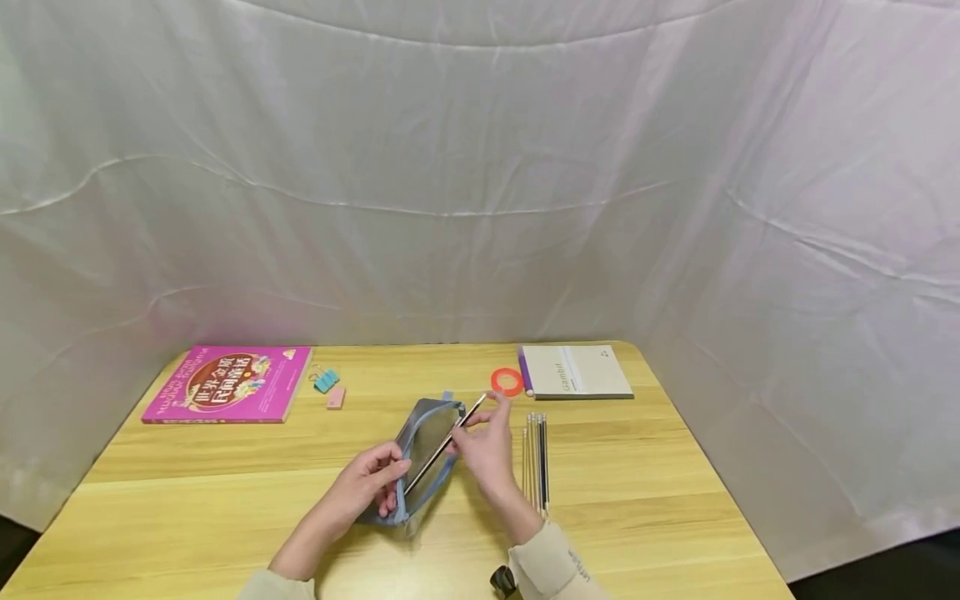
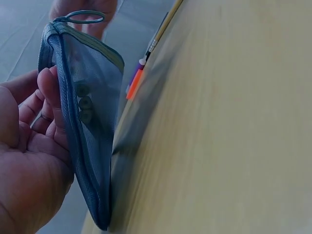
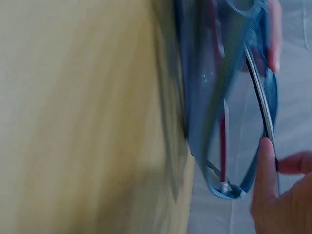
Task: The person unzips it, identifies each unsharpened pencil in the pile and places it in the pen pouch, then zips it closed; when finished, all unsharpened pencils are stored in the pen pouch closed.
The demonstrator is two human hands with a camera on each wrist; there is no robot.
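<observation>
Between both hands, the pouch [image 1: 423, 454] is held agape by the left hand [image 1: 367, 487]; right hand [image 1: 483, 450] pinches a pencil [image 1: 444, 446] half inside. Judging so, insertion is underway; next, slide deeper, then let go.

Both hands are bare, with no gloves, rings or watch showing on them. The left hand [image 1: 365, 486] comes out of a pale beige sleeve [image 1: 275, 586] whose cuff sits at the near edge of the head view. The right hand [image 1: 486, 450] wears a matching beige sleeve [image 1: 552, 568], with small dark lettering printed along the cuff. A small black device [image 1: 504, 580] is strapped just under the right wrist.
</observation>
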